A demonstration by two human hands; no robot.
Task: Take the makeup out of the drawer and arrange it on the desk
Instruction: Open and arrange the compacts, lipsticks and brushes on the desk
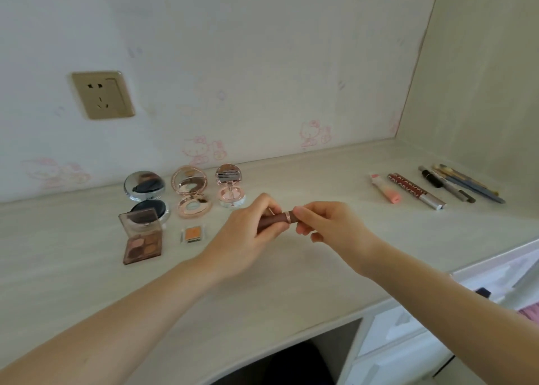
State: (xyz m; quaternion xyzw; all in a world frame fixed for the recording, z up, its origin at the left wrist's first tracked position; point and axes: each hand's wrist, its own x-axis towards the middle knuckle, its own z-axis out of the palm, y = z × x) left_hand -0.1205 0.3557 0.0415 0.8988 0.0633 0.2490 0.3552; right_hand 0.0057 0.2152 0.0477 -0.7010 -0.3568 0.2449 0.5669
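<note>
Gripping brown lipstick (275,220), both hands level.

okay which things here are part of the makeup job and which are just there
Job: brown lipstick tube held by left hand and right hand; open compacts; eyeshadow palette; pencils and tubes; desk; drawer.
Just there: wall socket.

Matt pale wood-grain desk (262,282) — mirror-glossy silver compact (145,185), matt brown lipstick tube (274,220)
</note>
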